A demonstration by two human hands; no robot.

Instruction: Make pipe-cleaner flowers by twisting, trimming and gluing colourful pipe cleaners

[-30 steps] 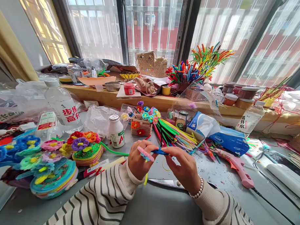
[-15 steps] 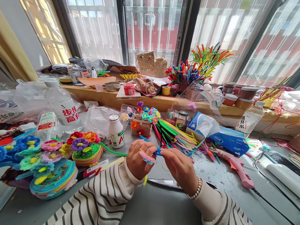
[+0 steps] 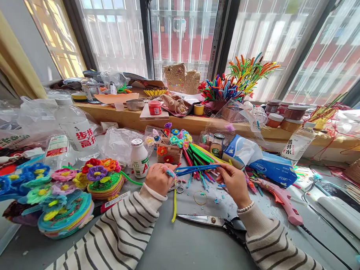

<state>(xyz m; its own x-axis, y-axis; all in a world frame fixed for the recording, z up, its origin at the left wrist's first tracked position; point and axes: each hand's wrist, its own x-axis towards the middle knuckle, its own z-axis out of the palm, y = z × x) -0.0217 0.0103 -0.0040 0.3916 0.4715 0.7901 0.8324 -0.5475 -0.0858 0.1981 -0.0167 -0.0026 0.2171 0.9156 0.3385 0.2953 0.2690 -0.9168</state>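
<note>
At mid-frame, the left hand [image 3: 160, 178] and right hand [image 3: 233, 185] grasp blue pipe cleaners [image 3: 196, 169] stretched between them; the clear bottle [image 3: 78, 131] at frame left (bold red lettering) shows "步步高".

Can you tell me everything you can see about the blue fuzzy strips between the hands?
The blue strips are bright blue, long and thin, and look soft and fuzzy, like pipe cleaners. More than one shows, but I can't count them for sure. They run nearly straight from side to side, spread slightly at the left hand and drawn together at the right hand, whose fingertips pinch them. The left hand hides their other ends. They're held above the grey table.
</note>
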